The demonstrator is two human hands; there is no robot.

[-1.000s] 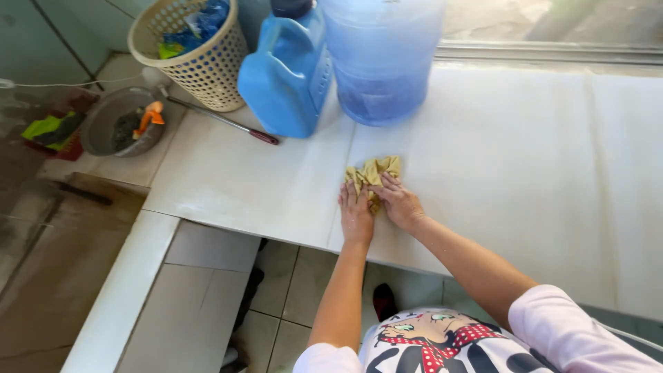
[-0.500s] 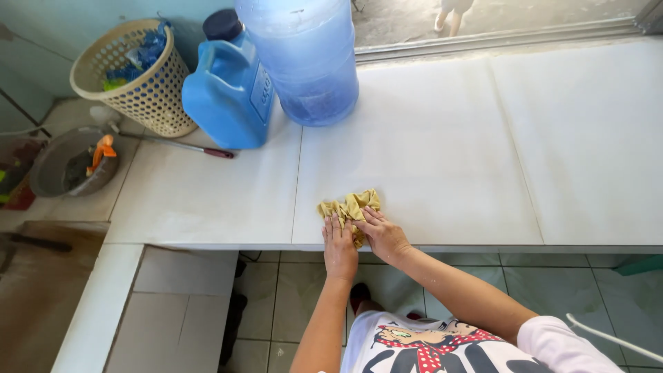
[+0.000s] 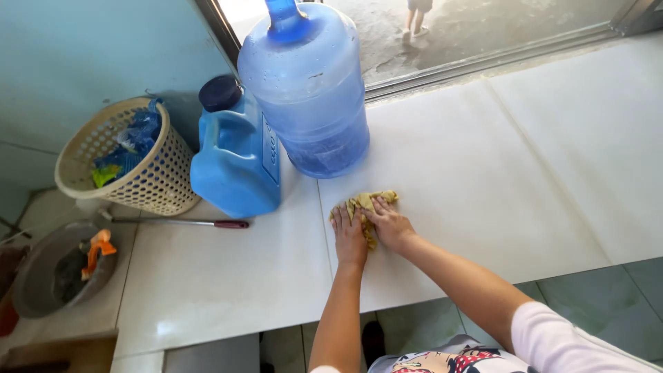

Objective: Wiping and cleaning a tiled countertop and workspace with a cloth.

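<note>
A crumpled yellow-brown cloth (image 3: 367, 202) lies on the white tiled counter (image 3: 483, 173), just in front of a big round blue water bottle (image 3: 307, 90). My left hand (image 3: 349, 236) presses flat on the cloth's left part. My right hand (image 3: 389, 225) presses on its right part, fingers over the fabric. Both hands sit side by side, almost touching.
A blue plastic jug with a dark cap (image 3: 235, 152) stands left of the bottle. Beside it is a cream perforated basket (image 3: 128, 162) with blue items, a thin tool with a dark red handle (image 3: 186, 223), and a grey basin (image 3: 59, 269). Behind the counter runs a window track (image 3: 483, 59).
The view has tilted and moved closer to the counter. Both hands have stayed pressed on the cloth, which now lies nearer the big bottle.
</note>
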